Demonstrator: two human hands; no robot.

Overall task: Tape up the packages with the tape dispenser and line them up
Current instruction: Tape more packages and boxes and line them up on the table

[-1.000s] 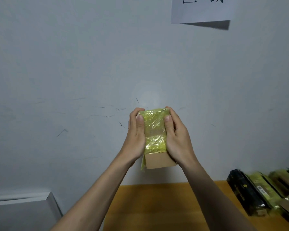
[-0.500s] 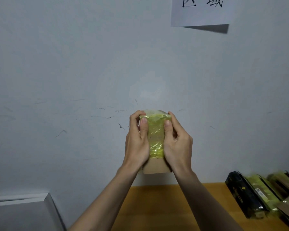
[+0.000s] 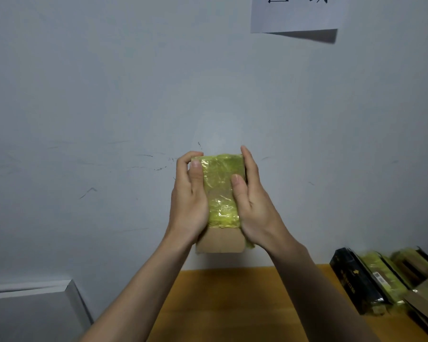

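1. Wooden table (image 3: 232, 304) nearest, along the bottom edge.
2. Row of packages (image 3: 381, 280) lies side by side at its right edge: a black one, then yellow-taped ones; blurred.
3. Left hand (image 3: 188, 201) and right hand (image 3: 255, 206) both grasp the cardboard package (image 3: 220, 193), held up in the air over the table, yellow tape across its facing side.
4. Behind: scuffed white wall (image 3: 84, 95), paper sign (image 3: 297, 13) at top.

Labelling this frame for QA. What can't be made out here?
Head view only:
- Package: its sides are covered by the left hand and right hand; its far face points away.
- Wall sign: characters cut off by the top edge.
- Row of packages on the table: blurred, cut by the right edge, so no count or label text.
- Tape dispenser: not in view.
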